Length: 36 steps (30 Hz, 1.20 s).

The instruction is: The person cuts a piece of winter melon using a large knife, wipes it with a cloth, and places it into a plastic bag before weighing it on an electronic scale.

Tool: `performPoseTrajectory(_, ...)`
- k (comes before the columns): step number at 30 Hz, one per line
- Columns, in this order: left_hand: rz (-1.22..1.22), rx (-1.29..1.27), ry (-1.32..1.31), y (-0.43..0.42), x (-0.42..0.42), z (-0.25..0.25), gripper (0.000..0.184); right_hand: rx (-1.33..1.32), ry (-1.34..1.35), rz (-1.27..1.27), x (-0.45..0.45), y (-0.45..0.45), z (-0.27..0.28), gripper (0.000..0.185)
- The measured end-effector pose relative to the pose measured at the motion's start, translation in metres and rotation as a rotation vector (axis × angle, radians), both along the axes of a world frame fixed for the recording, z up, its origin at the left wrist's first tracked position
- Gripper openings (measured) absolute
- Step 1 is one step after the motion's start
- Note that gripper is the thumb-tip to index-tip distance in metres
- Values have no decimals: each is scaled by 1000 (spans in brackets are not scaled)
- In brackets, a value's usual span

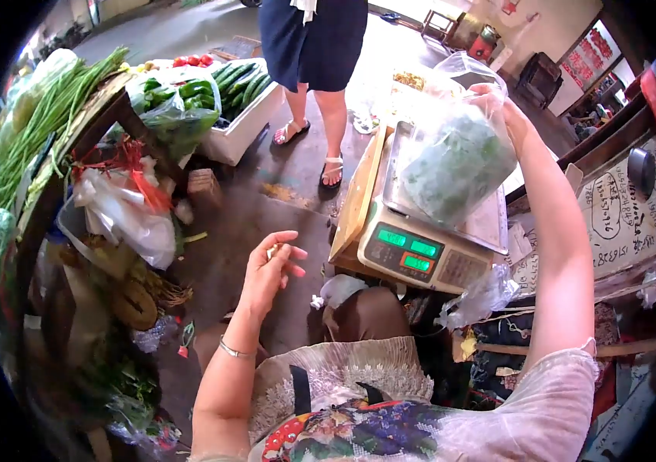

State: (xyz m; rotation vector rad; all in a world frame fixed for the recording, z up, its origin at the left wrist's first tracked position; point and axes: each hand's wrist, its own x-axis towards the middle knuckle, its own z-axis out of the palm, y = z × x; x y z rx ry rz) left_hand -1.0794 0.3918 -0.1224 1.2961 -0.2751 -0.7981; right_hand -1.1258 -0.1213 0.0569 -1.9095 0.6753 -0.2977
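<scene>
A clear plastic bag of leafy greens (457, 165) rests on the metal pan of a digital scale (451, 266), whose green displays are lit. My right hand (491, 100) grips the top of this bag, its fingers partly hidden by the plastic. My left hand (268, 266) hangs in the air left of the scale, fingers loosely bent and apart. A small pale spot shows at its fingers, perhaps a ring; I cannot make it out.
A person in a dark skirt (312, 42) stands beyond the scale. To the left are a white box of cucumbers (241, 135), bagged green peppers (181, 96), long green stalks (58, 123) and plastic bags (131, 219). A board with handwriting (613, 208) lies at right.
</scene>
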Motion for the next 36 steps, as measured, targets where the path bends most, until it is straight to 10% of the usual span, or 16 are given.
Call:
performPoseTrajectory(2, 13, -11, -3, 6, -1, 1, 26, -330, -268, 170, -8, 13, 5, 27)
performPoseTrajectory(9, 15, 0, -12, 23, -2, 6, 26, 20, -168, -57, -2, 31, 61, 10)
performPoseTrajectory(13, 38, -12, -18, 26, -4, 8, 26, -362, -159, 142, 25, 68, 78, 14)
performPoseTrajectory(23, 76, -35, -91, 39, -2, 0, 30, -603, -619, 694, 32, 380, 74, 9)
performPoseTrajectory(36, 273, -118, 61, 86, 11, 1, 28, -321, -856, 1164, 45, 550, 113, 48)
